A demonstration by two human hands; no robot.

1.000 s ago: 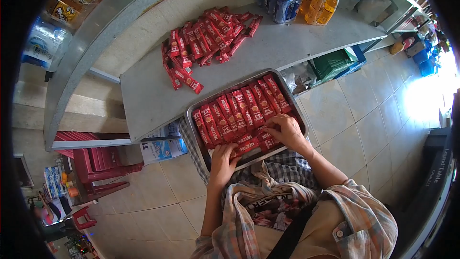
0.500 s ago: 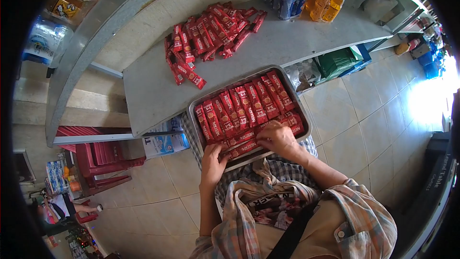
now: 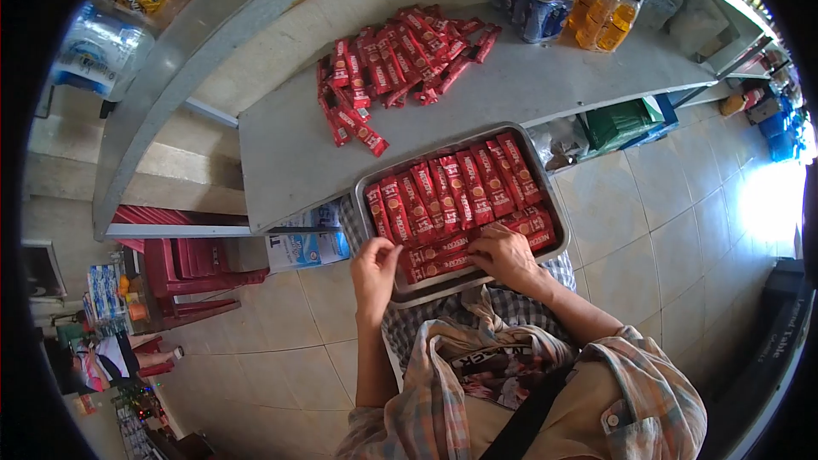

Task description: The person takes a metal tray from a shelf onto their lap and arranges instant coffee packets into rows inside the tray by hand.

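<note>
A metal tray (image 3: 558, 226) holds red Nescafé coffee sachets (image 3: 460, 192), standing side by side in a slanted row. Along its near side, more sachets (image 3: 430, 266) lie crosswise. My right hand (image 3: 509, 257) is over these crosswise ones, its fingertips closed down on a coffee sachet; the fingers hide part of it. At the tray's near left corner is my left hand (image 3: 372, 277), lifted off the sachets, with thumb and fingers a little apart and nothing visible in them. A loose heap of the same sachets (image 3: 396, 60) rests on the grey shelf (image 3: 294, 166) beyond the tray.
Blue cans (image 3: 541, 13) and bottles of orange drink (image 3: 607, 17) stand at the shelf's right. Below the shelf is a green package (image 3: 622, 122). Red plastic chairs (image 3: 192, 268) stand at left on the tiled floor (image 3: 281, 315). Another person (image 3: 111, 358) is at far left.
My left hand has come off the crosswise sachets to the tray's left edge. My right hand stays at the sachets. The whole view has shifted slightly.
</note>
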